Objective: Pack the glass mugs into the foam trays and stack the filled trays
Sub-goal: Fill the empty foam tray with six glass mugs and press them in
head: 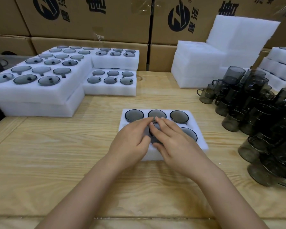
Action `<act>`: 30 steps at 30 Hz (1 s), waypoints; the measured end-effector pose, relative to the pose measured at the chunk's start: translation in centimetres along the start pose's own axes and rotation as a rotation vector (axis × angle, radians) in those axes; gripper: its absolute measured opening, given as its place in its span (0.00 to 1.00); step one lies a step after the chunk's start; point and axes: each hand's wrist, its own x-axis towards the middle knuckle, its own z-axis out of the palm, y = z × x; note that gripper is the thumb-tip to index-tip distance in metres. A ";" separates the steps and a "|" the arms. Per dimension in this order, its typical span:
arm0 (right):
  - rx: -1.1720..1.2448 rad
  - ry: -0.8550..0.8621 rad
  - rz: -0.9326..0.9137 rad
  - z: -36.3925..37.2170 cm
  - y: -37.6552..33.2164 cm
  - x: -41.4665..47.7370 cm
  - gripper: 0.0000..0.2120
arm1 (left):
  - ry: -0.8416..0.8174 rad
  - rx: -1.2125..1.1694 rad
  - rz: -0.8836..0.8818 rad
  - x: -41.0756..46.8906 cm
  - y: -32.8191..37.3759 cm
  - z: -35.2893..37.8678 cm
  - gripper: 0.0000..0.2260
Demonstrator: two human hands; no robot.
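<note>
Mugs [179, 116] of smoky grey glass sit in foam tray [201, 145], left hand [132, 140] and right hand [176, 143] flat-fingered on top.

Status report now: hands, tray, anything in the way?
Left hand and right hand open, fingers on the middle front mug. Foam tray: four other mugs seated, front-left slot hidden. Nothing blocking; loose mugs apart at right.

A pale wooden table [56, 162] with bold grain fills the foreground; a seam between its boards runs along the near edge. Behind it stand stacked brown cardboard boxes [89, 22] printed with black logos and characters; clear tape [98, 36] peels loose on one.
</note>
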 end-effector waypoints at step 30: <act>-0.100 -0.163 0.406 1.4 2.1 6.2 0.24 | 0.175 0.893 0.394 -2.7 1.4 3.4 0.26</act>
